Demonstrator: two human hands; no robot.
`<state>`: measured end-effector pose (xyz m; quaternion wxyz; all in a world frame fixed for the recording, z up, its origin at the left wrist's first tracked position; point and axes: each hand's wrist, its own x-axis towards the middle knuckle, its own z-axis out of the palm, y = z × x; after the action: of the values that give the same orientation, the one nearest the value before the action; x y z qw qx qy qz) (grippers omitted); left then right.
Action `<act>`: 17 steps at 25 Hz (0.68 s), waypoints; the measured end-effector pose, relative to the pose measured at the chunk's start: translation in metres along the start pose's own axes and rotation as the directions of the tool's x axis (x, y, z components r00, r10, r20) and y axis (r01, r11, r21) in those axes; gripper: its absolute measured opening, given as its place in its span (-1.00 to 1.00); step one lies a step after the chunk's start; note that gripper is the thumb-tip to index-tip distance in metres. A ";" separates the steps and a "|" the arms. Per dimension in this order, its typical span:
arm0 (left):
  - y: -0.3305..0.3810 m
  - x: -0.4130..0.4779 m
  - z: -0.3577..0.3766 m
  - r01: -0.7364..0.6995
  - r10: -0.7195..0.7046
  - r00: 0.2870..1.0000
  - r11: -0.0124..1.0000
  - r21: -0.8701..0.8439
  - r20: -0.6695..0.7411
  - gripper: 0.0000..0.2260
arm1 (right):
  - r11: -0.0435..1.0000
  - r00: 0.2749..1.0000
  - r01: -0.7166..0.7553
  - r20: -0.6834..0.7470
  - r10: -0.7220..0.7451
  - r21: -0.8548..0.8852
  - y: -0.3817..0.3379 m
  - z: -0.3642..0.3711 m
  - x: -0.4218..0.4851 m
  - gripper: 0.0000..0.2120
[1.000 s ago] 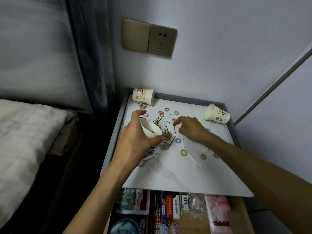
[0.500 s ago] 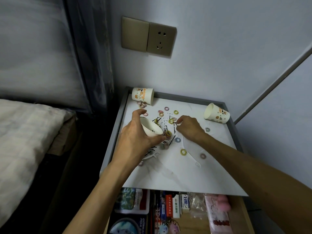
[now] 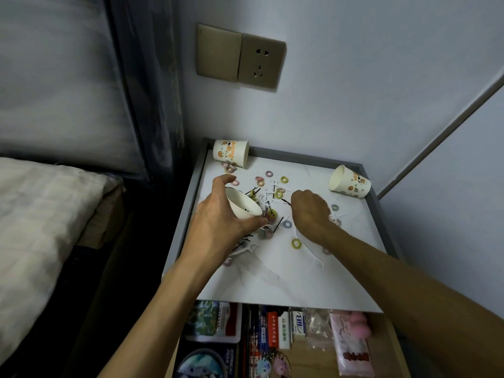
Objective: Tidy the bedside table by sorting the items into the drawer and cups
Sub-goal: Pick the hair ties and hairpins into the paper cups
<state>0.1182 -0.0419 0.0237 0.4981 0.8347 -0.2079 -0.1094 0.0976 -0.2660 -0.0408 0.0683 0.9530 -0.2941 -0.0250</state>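
Bedside table (image 3: 286, 285) above its open drawer (image 3: 308, 361), hands apart over scattered clutter.
Left hand (image 3: 221, 216) grips a tilted paper cup (image 3: 242, 204) mid-table; right hand (image 3: 311, 211) curls down among hair ties (image 3: 296, 243), its hold hidden.

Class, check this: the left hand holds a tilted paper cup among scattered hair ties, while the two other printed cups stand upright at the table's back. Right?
Not quite. In the head view the back-left cup and back-right cup lie on their sides, not upright. The left hand does hold a tilted paper cup among hair ties.
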 end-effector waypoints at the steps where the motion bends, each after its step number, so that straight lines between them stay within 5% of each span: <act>1: 0.001 -0.001 0.000 0.003 -0.003 1.000 1.000 -0.004 0.002 -0.22 | 0.995 0.997 0.076 -0.004 -0.076 -0.066 0.001 0.002 -0.006 -0.75; 12: 0.001 -0.001 -0.004 -0.005 0.005 1.000 1.000 -0.016 -0.002 -0.20 | 0.984 0.985 0.172 0.032 -0.170 -0.047 0.046 -0.014 0.004 -0.86; 17: 0.003 -0.001 -0.003 -0.002 0.002 1.000 1.000 -0.014 -0.012 -0.20 | 0.937 0.980 0.200 -0.051 -0.193 0.287 0.044 -0.027 0.026 -0.90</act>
<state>0.1180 -0.0400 0.0280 0.5053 0.8317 -0.2049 -0.1052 0.0971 -0.3138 -0.0081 -0.0721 0.9775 -0.1971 0.0224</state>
